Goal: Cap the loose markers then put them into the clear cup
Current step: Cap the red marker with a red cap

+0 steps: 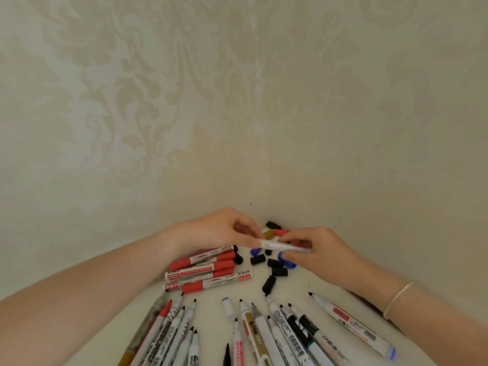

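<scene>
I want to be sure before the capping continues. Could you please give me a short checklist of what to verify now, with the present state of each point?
1. Marker held by both hands: ok, left hand and right hand each pinch it.
2. Cap seated on the held marker: cannot tell, the fingers cover its ends.
3. Spare caps in reach: ok, black caps and blue caps lie just below the hands.
4. Capped red markers set aside: ok, piled under the left hand.
5. Uncapped markers remaining: not ok, many still lie open near the camera.
6. Clear cup located: cannot tell, none shows in this view.
</scene>
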Available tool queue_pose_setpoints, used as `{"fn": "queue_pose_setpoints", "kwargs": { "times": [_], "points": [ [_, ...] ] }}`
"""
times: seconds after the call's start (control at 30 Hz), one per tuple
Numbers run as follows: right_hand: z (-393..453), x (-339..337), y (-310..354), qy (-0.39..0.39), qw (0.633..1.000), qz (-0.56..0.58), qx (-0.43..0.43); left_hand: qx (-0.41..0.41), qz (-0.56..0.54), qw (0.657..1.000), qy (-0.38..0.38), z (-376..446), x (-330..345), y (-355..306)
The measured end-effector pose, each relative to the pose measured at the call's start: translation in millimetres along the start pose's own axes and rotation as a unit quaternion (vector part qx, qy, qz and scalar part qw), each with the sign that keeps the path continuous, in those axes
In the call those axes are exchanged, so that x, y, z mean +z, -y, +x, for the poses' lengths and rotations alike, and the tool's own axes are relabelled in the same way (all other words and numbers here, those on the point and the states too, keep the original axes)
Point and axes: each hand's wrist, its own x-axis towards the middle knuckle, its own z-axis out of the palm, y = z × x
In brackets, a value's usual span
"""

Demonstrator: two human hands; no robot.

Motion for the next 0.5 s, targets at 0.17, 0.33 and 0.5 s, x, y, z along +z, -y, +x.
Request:
{"fn": "queue_pose_setpoints", "kwargs": {
  "times": [0.17,0.33,0.5],
  "points": [
    [-1.5,2.9,-22.9,-0.014,0.998,-0.052,0.040,-0.069,0.143,0.985,-0.063,-27.6,-29.3,59.8],
    [0.4,11.3,-24.5,0.016,0.995,-0.095,0.039,-0.100,0.315,0.940,-0.090,-39.2,-33.2,85.4],
    [3.5,16.5,-22.0,0.025,0.991,-0.124,0.041,-0.060,0.465,0.880,-0.069,-33.4,-21.7,83.0]
  ]
}}
